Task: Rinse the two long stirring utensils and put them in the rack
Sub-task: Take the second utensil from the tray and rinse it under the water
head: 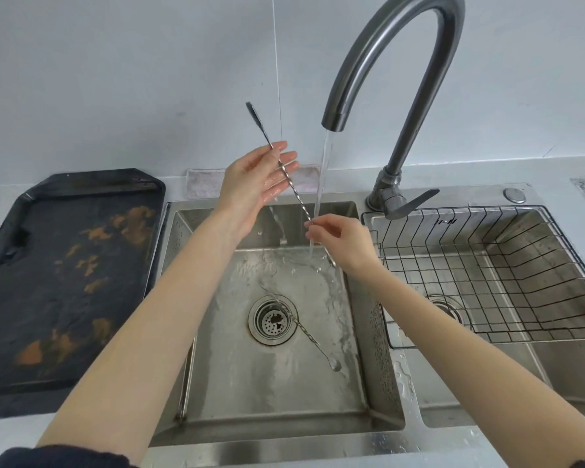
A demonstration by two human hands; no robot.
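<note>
A long twisted metal stirrer (293,187) slants from upper left to lower right above the left sink basin (217,383). My right hand (341,243) pinches its lower part beside the running water stream (321,197). My left hand (255,184) is wet, with spread fingers resting against the stirrer's upper shaft. A second twisted stirrer (304,332) with a small spoon bowl lies on the basin floor across the drain (273,320). The wire rack (487,271) sits in the right basin with nothing in it.
A tall curved faucet (402,79) stands between the basins, its lever (409,204) pointing right. A black stained tray (65,282) lies on the counter at left. A folded cloth (203,184) sits behind the sink against the wall.
</note>
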